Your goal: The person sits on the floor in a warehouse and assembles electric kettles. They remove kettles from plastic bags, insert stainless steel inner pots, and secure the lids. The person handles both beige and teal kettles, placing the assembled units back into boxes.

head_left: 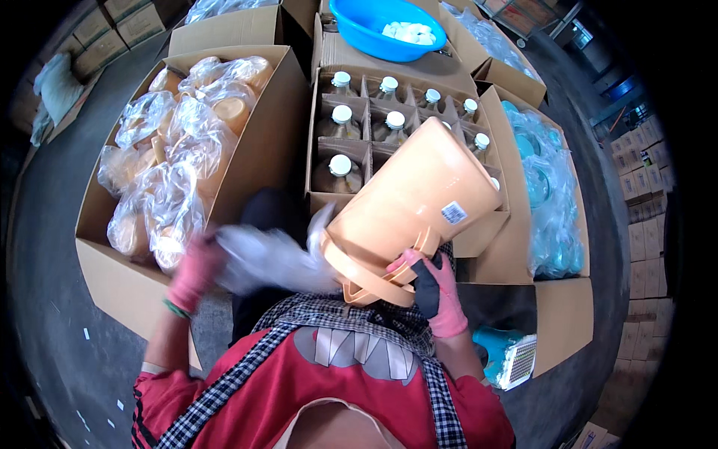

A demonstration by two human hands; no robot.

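Observation:
My right hand [443, 296], in a pink and dark glove, is closed around the handle of a peach-coloured plastic pitcher [407, 183]. The pitcher is tilted in front of my body, its base up to the right and its rim down near my apron. A white barcode label [453, 212] is stuck on its side. My left hand [196, 271], pink-gloved and smeared by motion, is off to the left. From it a clear plastic bag [262, 258] stretches, blurred, to the pitcher's rim end; the fingers look closed on the bag.
Ahead, a divided carton [318, 135] holds clear bottles with white caps, partly covered by the pitcher. A blue basin [359, 34] with white pieces stands behind. Bagged peach pitchers [232, 112] fill the left carton; bagged teal items [542, 179] fill the right one. A teal item [490, 344] lies by my right elbow.

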